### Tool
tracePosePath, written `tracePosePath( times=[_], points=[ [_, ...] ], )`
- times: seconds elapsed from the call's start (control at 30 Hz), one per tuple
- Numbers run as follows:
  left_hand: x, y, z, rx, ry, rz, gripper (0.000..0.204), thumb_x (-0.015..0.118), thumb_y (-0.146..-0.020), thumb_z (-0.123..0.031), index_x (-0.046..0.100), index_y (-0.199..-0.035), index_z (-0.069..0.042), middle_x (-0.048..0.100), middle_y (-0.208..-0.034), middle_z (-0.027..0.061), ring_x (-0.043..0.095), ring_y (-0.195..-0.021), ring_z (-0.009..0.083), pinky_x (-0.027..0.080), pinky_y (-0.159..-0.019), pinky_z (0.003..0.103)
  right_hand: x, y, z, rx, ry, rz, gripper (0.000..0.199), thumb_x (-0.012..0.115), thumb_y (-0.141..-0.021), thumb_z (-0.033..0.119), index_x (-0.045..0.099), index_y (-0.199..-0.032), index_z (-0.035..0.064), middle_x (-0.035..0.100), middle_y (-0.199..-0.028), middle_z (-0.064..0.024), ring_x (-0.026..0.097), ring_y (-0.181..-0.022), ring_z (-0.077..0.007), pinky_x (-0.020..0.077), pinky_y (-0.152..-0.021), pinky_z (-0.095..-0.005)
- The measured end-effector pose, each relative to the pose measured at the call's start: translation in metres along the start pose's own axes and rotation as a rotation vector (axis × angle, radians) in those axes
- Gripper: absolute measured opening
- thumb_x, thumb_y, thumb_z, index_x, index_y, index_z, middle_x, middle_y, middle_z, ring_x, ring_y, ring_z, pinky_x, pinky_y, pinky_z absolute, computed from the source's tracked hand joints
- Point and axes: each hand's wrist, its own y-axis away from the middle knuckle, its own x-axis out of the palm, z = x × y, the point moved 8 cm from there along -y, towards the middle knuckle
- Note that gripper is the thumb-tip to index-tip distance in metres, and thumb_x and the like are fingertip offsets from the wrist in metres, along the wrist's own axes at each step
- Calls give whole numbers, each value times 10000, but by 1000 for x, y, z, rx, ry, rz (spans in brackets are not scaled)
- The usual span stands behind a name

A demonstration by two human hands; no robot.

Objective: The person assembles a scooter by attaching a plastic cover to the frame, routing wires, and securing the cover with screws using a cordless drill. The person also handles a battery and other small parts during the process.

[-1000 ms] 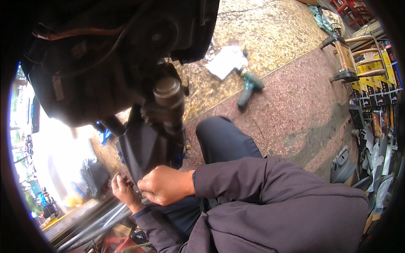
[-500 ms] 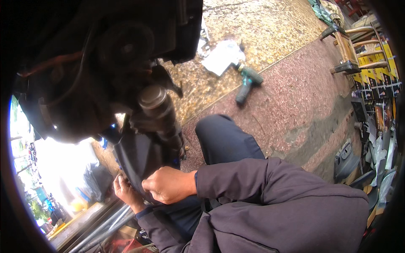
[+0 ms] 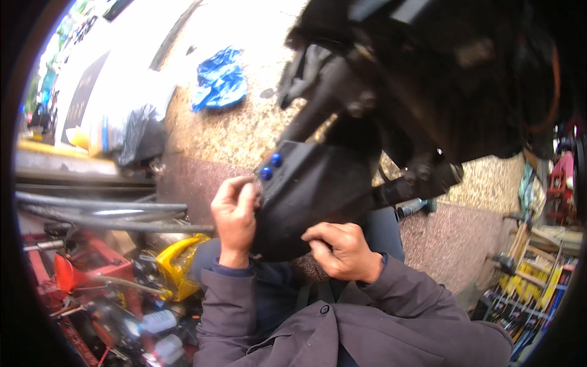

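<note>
Seen through the head camera I run from afar, a dark curved panel sits in the middle of the scene, below a dark machine and between its left tube and right tube. Two blue fasteners are already seated at the panel's far left edge; I cannot tell how tight they are. No matching pair shows on the right side, though that side is partly out of my sight, so I judge the work unfinished. The left hand, fingers bent, is at the panel's left edge; the right hand is curled at its near right edge. I cannot tell whether either grips anything. A crumpled blue sheet lies on the far floor.
</note>
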Motion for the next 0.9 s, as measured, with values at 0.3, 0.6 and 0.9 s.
tracePosePath(
  times=[0.3, 0.6, 0.9],
  points=[
    [-11, -22, 14, -42, -5, 35, 128, 602, -911, -8, 623, -1035, 10, 627, -834, -4, 531, -697, 31, 436, -620, 184, 12, -12, -8, 280, 122, 97, 82, 595, -809, -15, 656, -863, -15, 637, -621, -79, 626, -526, -154, 485, -516, -267],
    [-37, 2, -1, -206, -114, -57, 99, 618, -887, -22, 643, -975, 19, 617, -735, 2, 534, -650, 47, 444, -588, 211, 24, -19, 0, 758, -3, 51, 59, 620, -862, 56, 651, -869, 6, 639, -643, -52, 610, -576, -88, 480, -547, -249],
    [13, 116, -97, -1044, 734, 279, 519, 399, -992, -434, 593, -1125, 29, 625, -908, 132, 572, -735, 187, 475, -676, 312, 84, -30, 133, 1225, -821, -147, 349, 478, -1017, 289, 585, -780, 55, 511, -536, -14, 454, -375, -90, 336, -330, -231]
  ],
)
